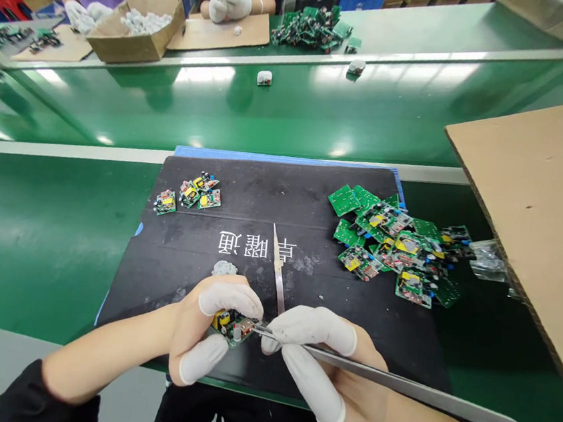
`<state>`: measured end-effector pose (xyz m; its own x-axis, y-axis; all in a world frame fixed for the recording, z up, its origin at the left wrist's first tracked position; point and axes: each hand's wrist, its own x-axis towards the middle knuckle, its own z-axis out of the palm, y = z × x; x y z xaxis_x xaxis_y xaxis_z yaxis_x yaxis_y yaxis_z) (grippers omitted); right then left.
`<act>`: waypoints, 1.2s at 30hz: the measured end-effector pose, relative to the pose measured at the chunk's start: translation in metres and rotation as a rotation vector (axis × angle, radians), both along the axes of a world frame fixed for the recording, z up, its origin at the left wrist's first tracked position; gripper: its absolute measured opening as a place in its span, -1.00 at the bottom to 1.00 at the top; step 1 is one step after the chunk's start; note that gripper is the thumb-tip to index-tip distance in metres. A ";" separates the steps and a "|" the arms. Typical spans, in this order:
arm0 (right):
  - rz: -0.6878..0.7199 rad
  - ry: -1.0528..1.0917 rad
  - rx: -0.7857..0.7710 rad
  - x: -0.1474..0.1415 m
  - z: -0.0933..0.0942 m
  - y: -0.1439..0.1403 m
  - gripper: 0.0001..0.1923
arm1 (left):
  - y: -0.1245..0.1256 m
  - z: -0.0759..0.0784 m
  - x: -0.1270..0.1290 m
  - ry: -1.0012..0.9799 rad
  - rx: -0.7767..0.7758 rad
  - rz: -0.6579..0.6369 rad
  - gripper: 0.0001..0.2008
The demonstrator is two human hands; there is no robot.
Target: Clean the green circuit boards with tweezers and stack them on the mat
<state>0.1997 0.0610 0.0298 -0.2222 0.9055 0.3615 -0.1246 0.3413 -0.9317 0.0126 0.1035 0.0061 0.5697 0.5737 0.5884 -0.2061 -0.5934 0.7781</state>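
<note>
My left hand (208, 334), with white finger cots, pinches a small green circuit board (233, 327) with a yellow part, just above the near edge of a black mat (283, 191). My right hand (323, 366), also in finger cots, grips long metal tweezers (394, 384) whose tips touch the board's right side. A second thin metal tool (278, 268) lies on the mat just beyond my hands. A small grey lump (225, 269) sits on the mat above my left hand.
A heap of green circuit boards (398, 247) lies at the mat's right, several boards (190, 195) at its left. A cardboard sheet (543, 212) juts in at right. Across the green conveyor (272, 112), two people's gloved hands work by a cardboard box (134, 31) and more boards (313, 30).
</note>
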 end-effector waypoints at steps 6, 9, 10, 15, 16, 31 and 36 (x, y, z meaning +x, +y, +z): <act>0.045 -0.144 0.134 0.006 0.002 0.005 -0.71 | -0.003 -0.011 0.006 -0.056 0.118 0.077 -0.54; 0.074 -0.157 0.146 0.008 0.002 0.008 -0.71 | -0.006 -0.016 0.006 -0.054 0.168 0.141 -0.50; 0.082 -0.134 0.119 0.009 0.001 0.008 -0.72 | -0.007 -0.016 0.005 -0.044 0.201 0.160 -0.49; 0.158 0.050 -0.034 0.007 -0.002 0.008 -0.80 | -0.007 -0.011 0.005 -0.003 0.332 0.223 -0.47; 0.165 0.084 -0.072 0.006 -0.002 0.008 -0.82 | -0.006 -0.010 0.005 -0.005 0.350 0.226 -0.47; 0.138 0.017 0.092 0.010 -0.002 0.005 -0.67 | -0.006 -0.015 0.005 -0.088 0.416 0.294 -0.47; 0.080 -0.088 0.183 0.005 -0.015 0.004 -0.70 | -0.006 -0.007 0.006 -0.013 0.398 0.317 -0.50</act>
<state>0.2044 0.0651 0.0146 -0.3290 0.8046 0.4944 -0.0790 0.4982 -0.8634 0.0181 0.0972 -0.0013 0.3951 0.4470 0.8026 0.0233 -0.8782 0.4776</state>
